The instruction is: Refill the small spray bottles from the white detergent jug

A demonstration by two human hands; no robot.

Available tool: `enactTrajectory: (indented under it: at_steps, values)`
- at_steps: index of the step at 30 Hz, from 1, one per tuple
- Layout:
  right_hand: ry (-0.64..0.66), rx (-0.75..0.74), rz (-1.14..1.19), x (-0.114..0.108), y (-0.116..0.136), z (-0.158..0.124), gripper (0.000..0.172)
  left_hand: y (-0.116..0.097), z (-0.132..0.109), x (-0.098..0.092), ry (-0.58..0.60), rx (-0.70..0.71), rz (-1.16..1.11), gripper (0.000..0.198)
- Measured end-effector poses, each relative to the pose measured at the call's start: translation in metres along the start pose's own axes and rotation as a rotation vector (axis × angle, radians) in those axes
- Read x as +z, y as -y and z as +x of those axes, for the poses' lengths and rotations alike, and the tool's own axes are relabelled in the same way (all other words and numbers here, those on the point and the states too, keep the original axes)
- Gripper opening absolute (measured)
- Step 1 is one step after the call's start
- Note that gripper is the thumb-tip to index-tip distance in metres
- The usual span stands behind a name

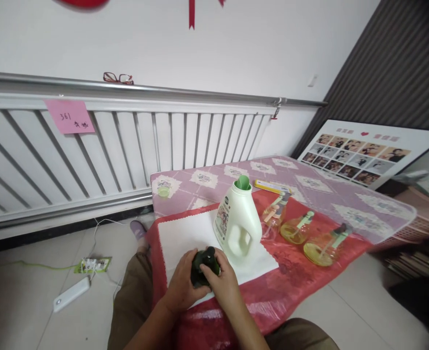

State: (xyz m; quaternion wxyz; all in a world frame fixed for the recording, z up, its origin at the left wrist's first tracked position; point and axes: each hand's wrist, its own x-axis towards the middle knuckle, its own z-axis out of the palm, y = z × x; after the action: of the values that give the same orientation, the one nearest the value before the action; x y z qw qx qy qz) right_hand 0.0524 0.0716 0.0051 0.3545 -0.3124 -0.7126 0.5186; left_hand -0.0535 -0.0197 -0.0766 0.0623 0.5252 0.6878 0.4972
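Both my hands are wrapped round a small dark green bottle with a black top (197, 265), held low over the near edge of the table. My left hand (180, 284) grips its left side. On the other side, my right hand (226, 281) closes round it, with the thumb lying across the front. Much of the bottle is hidden by my fingers. Just behind my right hand, a pale green detergent jug (241, 214) stands upright on a white cloth (181, 233). Its green inner spout (242, 183) shows at the uncapped mouth.
Right of the jug stand three clear spray bottles, one pinkish (270, 227) and two holding yellow liquid (293, 234) (319, 253). They rest on red plastic sheeting (290, 277). A yellow-edged box (272, 186) lies behind; a green cap (163, 191) sits far left. A radiator (196, 141) lines the wall.
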Motion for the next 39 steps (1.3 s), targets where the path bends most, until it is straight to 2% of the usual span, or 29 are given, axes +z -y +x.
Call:
enactTrajectory:
  at_steps: [4,12,14,19,22,28,31,34,39]
  values:
    - [-0.047,0.043,-0.016,0.000,-0.007,0.000,0.051,-0.003,0.001,-0.001,-0.018,-0.019,-0.016,0.088]
    - [-0.110,0.015,-0.026,0.006,-0.010,0.000,0.053,-0.007,0.003,-0.003,-0.018,-0.027,-0.033,0.082]
    - [-0.094,0.004,-0.027,0.004,-0.009,-0.002,0.052,-0.009,0.004,-0.005,-0.022,-0.024,-0.038,0.082]
    - [0.039,0.010,0.051,0.001,-0.007,-0.007,0.059,-0.010,0.005,-0.006,-0.005,-0.031,-0.042,0.085]
    - [0.007,0.044,0.049,0.002,-0.006,-0.007,0.067,-0.010,0.004,-0.005,-0.019,-0.022,-0.035,0.086]
    - [-0.061,0.014,0.040,0.000,-0.004,0.001,0.045,-0.007,0.003,-0.004,0.004,-0.035,-0.024,0.090]
    - [-0.105,-0.022,0.081,-0.009,0.007,0.011,0.043,-0.007,0.002,-0.005,0.028,-0.057,-0.023,0.093]
    - [-0.180,-0.082,0.116,-0.024,0.031,0.025,0.040,-0.007,0.002,-0.005,0.038,-0.087,-0.026,0.094]
    - [-0.296,-0.286,0.217,-0.041,0.075,0.058,0.035,-0.008,0.003,-0.005,0.036,-0.132,-0.042,0.095]
